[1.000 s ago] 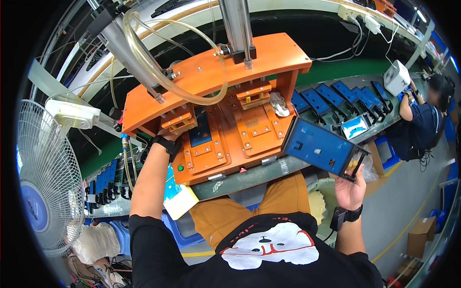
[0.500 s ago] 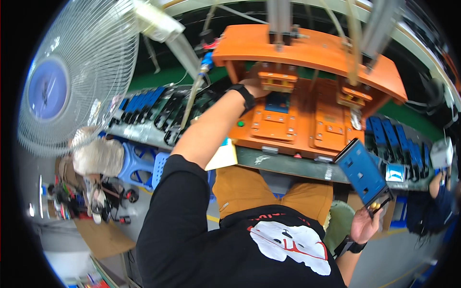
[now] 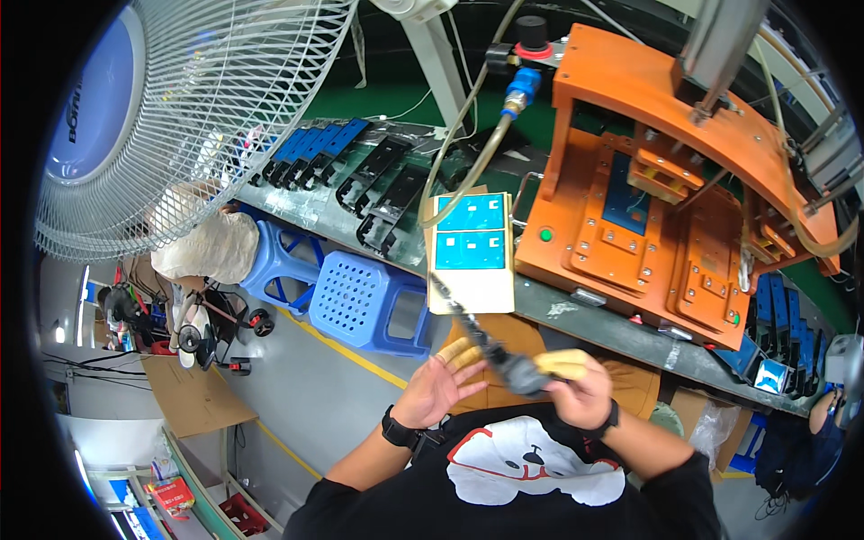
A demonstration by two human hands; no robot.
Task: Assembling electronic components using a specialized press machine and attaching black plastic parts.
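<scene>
Pinched in the right hand point(image 3: 583, 396): dark frame point(image 3: 492, 349), edge-on above tan trousers point(image 3: 517, 331)

Possible trouble, from largest to smallest: against the orange press point(image 3: 562, 193), a knock to the frame, from too wide a swing rightward; around the translucent hose point(image 3: 493, 144) looping near the cream pad point(image 3: 472, 292), a snag, from careless lifting of the far end; on the pad itself, scuffed blue panels point(image 3: 470, 250), from a downward tilt of that same end; at the frame, a slip or twist, from support near one end alone. Gripped there by yellow-covered fingertips point(image 3: 562, 360); left hand point(image 3: 430, 389) just beside, fingers spread. Cannot tell through the blur whether touching.

Counted, again by size: one orange press; one fan point(image 3: 94, 99); two blue stools point(image 3: 346, 301); one cream pad; one dark frame in hand, plus, on the bench point(image 3: 310, 209) at left, about four blue-faced frames point(image 3: 344, 137) and at least two plain black frames point(image 3: 396, 205); one blue plate point(image 3: 621, 211) in the press's left-hand bay; two blue panels; at least one green button point(image 3: 544, 236).
</scene>
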